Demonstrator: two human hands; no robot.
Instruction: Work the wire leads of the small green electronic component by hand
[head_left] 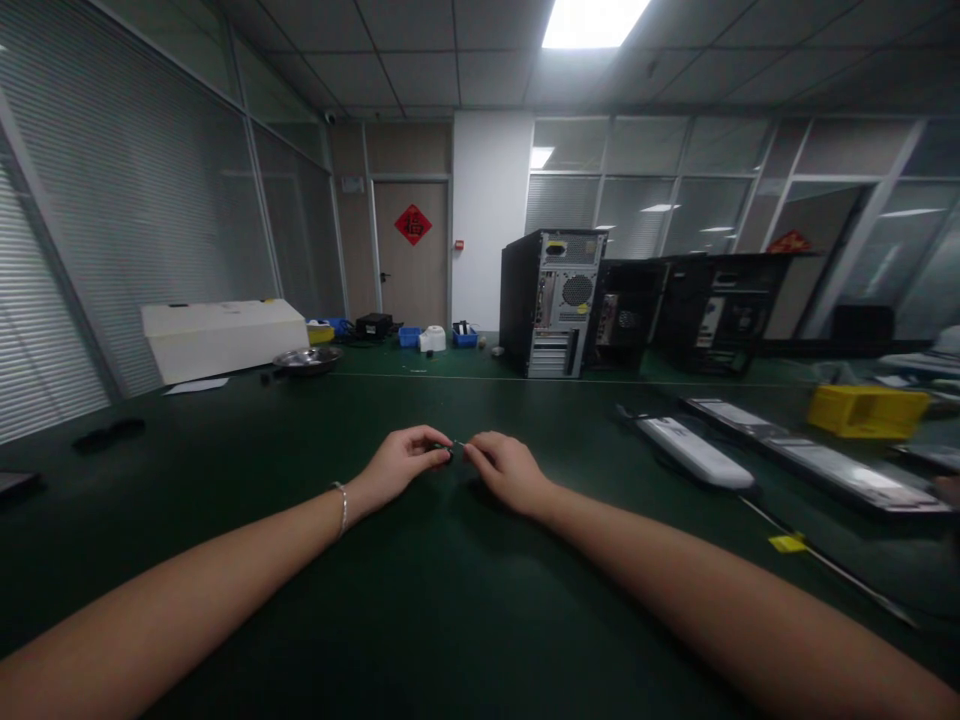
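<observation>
Over the middle of the green table, my left hand (401, 460) is closed in a pinch, with a bracelet on its wrist. Between its thumb and index finger sits a small dark part (451, 455), too small to name. My right hand (510, 468) faces it a short way off, thumb and fingers pressed together. A thin, pale sliver shows between the two sets of fingertips; which hand bears it I cannot tell. What the right fingertips hold, if anything, is hidden.
Computer cases (555, 310) stand at the back right. On the right lie a white power strip (697, 452), a cable with a yellow tag (787, 544) and a yellow bin (868, 412). A metal bowl (306, 361) and a white box (225, 338) are back left.
</observation>
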